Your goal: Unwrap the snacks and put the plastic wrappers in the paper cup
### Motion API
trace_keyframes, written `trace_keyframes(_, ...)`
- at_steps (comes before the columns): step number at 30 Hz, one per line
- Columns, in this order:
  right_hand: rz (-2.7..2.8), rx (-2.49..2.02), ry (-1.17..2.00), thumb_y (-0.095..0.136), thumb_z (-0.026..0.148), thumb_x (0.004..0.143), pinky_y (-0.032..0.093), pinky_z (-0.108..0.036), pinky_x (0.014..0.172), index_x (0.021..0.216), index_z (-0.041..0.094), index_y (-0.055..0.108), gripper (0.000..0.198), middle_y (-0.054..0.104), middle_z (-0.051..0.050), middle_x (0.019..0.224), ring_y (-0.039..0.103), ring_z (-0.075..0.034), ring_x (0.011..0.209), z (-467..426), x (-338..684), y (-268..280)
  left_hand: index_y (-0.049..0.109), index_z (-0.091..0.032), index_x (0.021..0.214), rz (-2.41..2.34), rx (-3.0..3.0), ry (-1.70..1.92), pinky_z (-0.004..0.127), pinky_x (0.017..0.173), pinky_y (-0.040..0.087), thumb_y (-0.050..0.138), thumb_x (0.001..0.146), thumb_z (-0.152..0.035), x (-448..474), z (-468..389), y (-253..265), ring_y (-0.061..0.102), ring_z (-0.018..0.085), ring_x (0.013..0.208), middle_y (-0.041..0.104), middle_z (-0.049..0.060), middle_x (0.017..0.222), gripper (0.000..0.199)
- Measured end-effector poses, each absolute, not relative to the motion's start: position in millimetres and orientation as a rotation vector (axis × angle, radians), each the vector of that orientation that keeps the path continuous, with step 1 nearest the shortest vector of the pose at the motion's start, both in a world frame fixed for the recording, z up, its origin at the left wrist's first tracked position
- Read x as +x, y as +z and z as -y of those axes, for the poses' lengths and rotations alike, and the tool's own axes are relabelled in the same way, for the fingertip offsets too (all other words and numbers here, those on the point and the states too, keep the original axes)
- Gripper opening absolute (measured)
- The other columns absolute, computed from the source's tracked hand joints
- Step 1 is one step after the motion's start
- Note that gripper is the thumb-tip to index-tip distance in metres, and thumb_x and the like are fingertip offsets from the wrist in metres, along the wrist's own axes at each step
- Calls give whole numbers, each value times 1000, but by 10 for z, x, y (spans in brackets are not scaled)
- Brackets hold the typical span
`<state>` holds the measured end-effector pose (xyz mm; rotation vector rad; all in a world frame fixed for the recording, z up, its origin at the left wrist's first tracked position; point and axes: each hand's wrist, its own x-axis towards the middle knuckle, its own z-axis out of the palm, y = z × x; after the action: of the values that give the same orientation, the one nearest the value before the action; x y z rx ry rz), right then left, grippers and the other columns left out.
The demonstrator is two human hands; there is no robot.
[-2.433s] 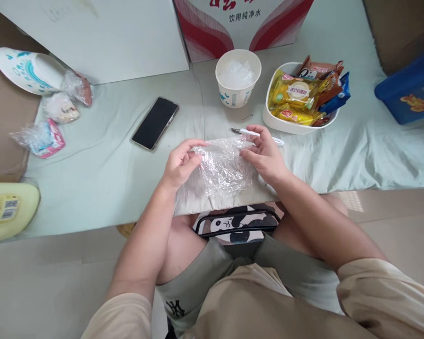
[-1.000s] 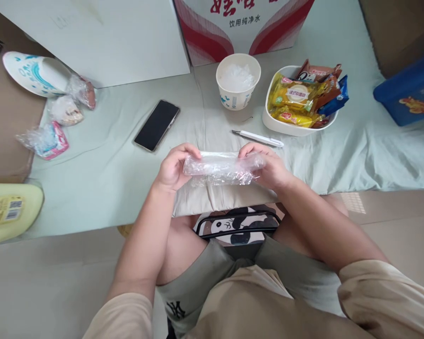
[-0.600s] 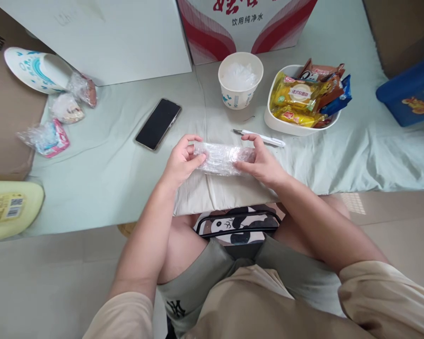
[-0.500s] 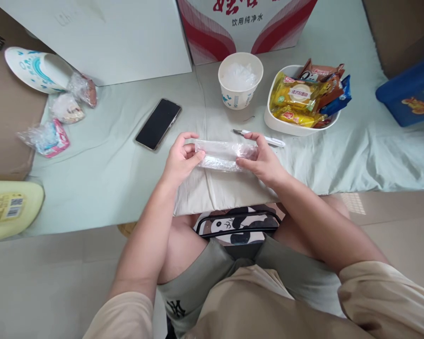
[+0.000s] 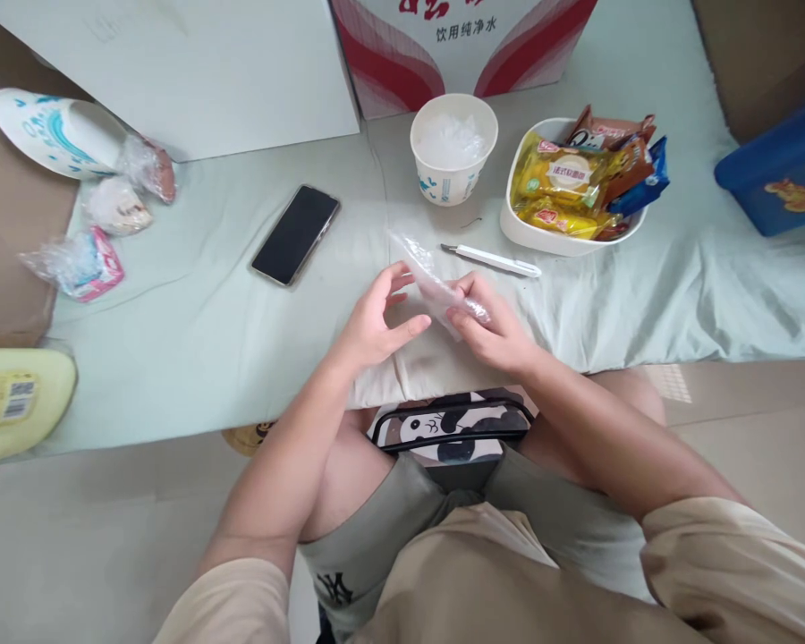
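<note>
My right hand (image 5: 488,324) pinches one end of a clear plastic bag (image 5: 429,275), which slants up and to the left over the cloth. Beside the bag's lower left side, my left hand (image 5: 387,315) has its fingers and thumb apart, with nothing held between them. Just beyond the hands lies a white craft knife (image 5: 491,260), its dark tip pointing left. A paper cup (image 5: 451,183) stuffed with crumpled clear plastic stands upright farther back.
A phone (image 5: 296,234) lies left of my hands. At the right, a white tub (image 5: 543,231) holds several packaged snacks. Plastic-wrapped items (image 5: 115,206) and a tipped paper cup (image 5: 46,134) sit far left. Boxes (image 5: 228,80) line the back; a yellow-green bottle (image 5: 46,385) lies front left.
My left hand has let go of the plastic bag and opened. The bag, held level between both hands before, now tilts from my right hand alone.
</note>
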<state>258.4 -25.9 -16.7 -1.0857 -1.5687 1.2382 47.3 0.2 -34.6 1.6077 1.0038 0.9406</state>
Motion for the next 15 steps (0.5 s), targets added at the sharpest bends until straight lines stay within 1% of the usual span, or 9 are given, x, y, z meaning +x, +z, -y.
trace_keyframes(1, 1613, -1051, 1266, 55, 38, 94, 42, -30, 68, 92, 24, 45, 18, 58, 1, 82, 49, -13, 68, 269, 2574, -172, 57, -25, 135, -974, 1623, 917, 39, 102, 56, 82, 77, -60, 484, 3, -351, 66, 28, 126, 67, 13, 138, 73)
trace_keyframes(3, 1692, -981, 1303, 52, 40, 98, 42, -30, 67, 94, 23, 49, 17, 57, 2, 79, 48, -13, 67, 273, 2563, -173, 61, -23, 132, -943, 1644, 852, 39, 100, 57, 79, 80, -62, 488, 8, -348, 69, 27, 118, 72, 12, 127, 68)
trace_keyframes(6, 1730, -965, 1278, 52, 42, 98, 43, -29, 67, 97, 22, 56, 20, 61, 0, 82, 50, -13, 68, 257, 2559, -167, 70, -18, 116, -1004, 1634, 740, 34, 83, 57, 69, 88, -64, 470, 19, -313, 73, 24, 97, 77, 10, 107, 53)
trace_keyframes(8, 1671, -1056, 1211, 58, 42, 95, 43, -28, 65, 98, 22, 59, 20, 64, -1, 86, 51, -12, 68, 244, 2563, -178, 73, -16, 103, -1046, 1607, 708, 32, 74, 55, 63, 91, -64, 456, 24, -283, 71, 22, 86, 77, 9, 94, 50)
trace_keyframes(10, 1564, -1170, 1149, 65, 39, 89, 43, -27, 63, 99, 22, 59, 21, 64, -1, 89, 52, -12, 69, 229, 2570, -213, 74, -16, 96, -1036, 1566, 720, 32, 74, 54, 60, 92, -63, 445, 23, -259, 70, 22, 84, 76, 8, 89, 49)
trace_keyframes(12, 1460, -1227, 1137, 68, 37, 84, 45, -27, 64, 102, 22, 58, 25, 63, -2, 94, 55, -13, 74, 211, 2577, -265, 74, -16, 92, -1000, 1505, 734, 33, 78, 54, 61, 91, -58, 437, 14, -241, 69, 23, 88, 76, 7, 88, 44)
trace_keyframes(15, 1395, -1172, 1239, 69, 40, 82, 52, -30, 74, 115, 23, 54, 40, 64, -7, 111, 62, -18, 92, 188, 2587, -330, 73, -17, 86, -972, 1418, 739, 33, 79, 53, 62, 89, -52, 440, -3, -222, 68, 23, 87, 73, 5, 83, 37)
